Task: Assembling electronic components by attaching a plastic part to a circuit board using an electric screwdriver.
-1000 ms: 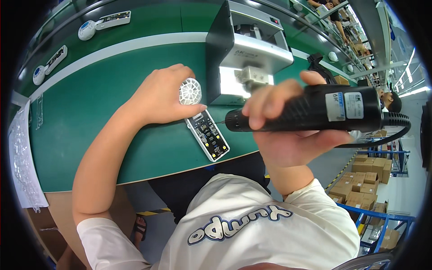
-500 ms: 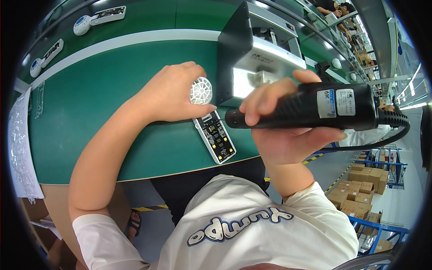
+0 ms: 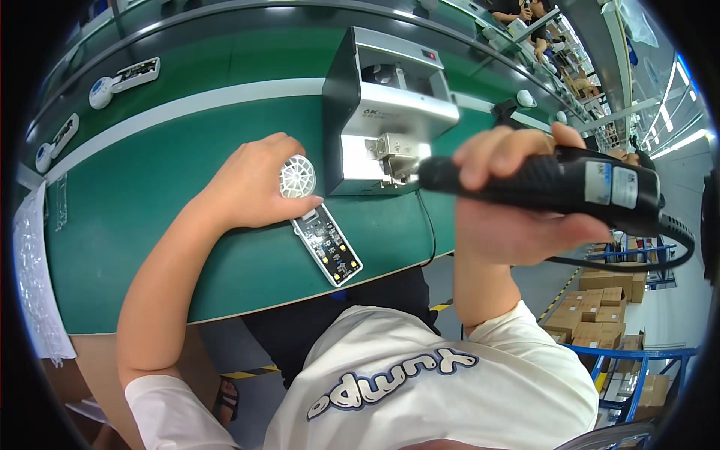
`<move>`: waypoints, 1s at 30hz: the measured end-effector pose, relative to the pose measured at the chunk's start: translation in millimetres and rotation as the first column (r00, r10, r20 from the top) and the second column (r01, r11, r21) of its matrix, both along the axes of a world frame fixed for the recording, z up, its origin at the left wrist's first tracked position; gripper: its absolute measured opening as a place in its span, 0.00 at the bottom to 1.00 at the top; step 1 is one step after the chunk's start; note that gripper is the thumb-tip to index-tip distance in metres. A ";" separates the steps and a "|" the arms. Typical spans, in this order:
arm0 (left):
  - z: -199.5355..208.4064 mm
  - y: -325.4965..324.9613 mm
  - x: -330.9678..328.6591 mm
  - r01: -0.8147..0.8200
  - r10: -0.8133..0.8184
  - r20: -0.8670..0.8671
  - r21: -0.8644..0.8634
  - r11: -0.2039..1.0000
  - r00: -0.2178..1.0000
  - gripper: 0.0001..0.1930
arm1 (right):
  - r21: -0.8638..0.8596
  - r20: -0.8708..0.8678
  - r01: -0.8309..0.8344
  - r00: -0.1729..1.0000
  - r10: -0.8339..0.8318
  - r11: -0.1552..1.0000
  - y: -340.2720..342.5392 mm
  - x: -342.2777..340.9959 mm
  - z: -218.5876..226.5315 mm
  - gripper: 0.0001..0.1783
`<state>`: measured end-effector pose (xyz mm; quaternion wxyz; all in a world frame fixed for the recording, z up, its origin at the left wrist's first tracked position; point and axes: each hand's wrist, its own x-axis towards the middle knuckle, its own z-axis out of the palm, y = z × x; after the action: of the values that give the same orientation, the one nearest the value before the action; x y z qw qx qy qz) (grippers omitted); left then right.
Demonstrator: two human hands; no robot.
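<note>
In the head view, my left hand [image 3: 251, 181] pinches the white gadget [image 3: 328, 247] by its round end [image 3: 298, 178], on the green worktop [image 3: 150, 232]. My right hand [image 3: 506, 221] is wrapped around a black power screwdriver [image 3: 555, 184]. Its blurry front [image 3: 436, 175] is near the metal block [image 3: 397, 147] on the gray machine [image 3: 397, 105].

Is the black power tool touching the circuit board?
No, the right hand holds the black power tool with its front end near the grey machine, clearly apart from the circuit board.
</note>
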<state>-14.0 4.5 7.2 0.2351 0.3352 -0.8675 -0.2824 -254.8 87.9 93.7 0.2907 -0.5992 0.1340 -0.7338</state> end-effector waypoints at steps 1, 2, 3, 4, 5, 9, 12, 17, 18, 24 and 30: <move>1.4 0.4 -0.1 -0.002 0.002 0.016 0.014 1.000 1.000 0.28 | 0.001 -0.004 0.006 1.000 -0.006 1.000 -0.3 0.3 -1.6 0.52; 1.6 0.8 -0.6 0.004 -0.004 0.013 0.017 1.000 1.000 0.28 | -0.018 -0.014 0.053 0.998 -0.053 0.998 -2.0 2.5 -5.6 0.52; 1.7 1.1 -1.2 0.003 -0.003 0.021 0.004 1.000 1.000 0.28 | -0.036 -0.023 0.098 0.995 -0.099 0.994 -3.6 4.5 -10.0 0.52; 1.7 1.5 -2.1 0.002 -0.001 0.031 -0.008 1.000 1.000 0.28 | -0.056 -0.030 0.144 0.989 -0.146 0.988 -3.6 4.5 -12.6 0.51; 1.2 1.3 -0.7 -0.008 0.009 0.044 -0.018 1.000 0.999 0.29 | -0.051 -0.028 0.141 0.989 -0.143 0.989 -4.9 4.1 -14.2 0.51; -2.8 1.3 0.9 -0.017 0.018 0.038 -0.021 1.000 0.999 0.29 | 0.069 -0.119 0.035 0.993 -0.027 0.997 -2.7 -0.5 -16.0 0.52; -5.8 -0.3 -1.3 0.008 -0.007 0.028 -0.037 0.999 1.000 0.29 | 0.185 -0.015 -0.124 0.992 0.129 0.975 12.6 3.9 -13.6 0.52; -8.8 -6.1 -0.5 0.035 -0.034 0.010 -0.077 0.996 0.999 0.29 | 0.244 0.077 -0.277 0.961 0.266 0.929 12.9 34.4 -29.4 0.54; -9.5 -5.9 -0.2 0.026 -0.026 0.013 -0.065 0.998 1.000 0.29 | 0.265 0.077 -0.284 0.959 0.274 0.921 13.8 40.0 -31.5 0.54; -11.4 -4.1 -0.2 0.023 -0.024 -0.009 -0.074 0.997 1.000 0.30 | 0.282 0.007 -0.298 0.951 0.308 0.912 10.1 52.8 -42.5 0.56; -9.7 -2.3 0.5 0.012 -0.013 -0.017 -0.071 0.997 1.000 0.31 | 0.294 -0.014 -0.311 0.944 0.329 0.904 7.1 55.6 -40.7 0.56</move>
<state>-13.5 2.2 -2.5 0.2528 0.3186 -0.8770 -0.2559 -199.2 95.0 53.0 0.4869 -0.5871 0.1483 -0.6294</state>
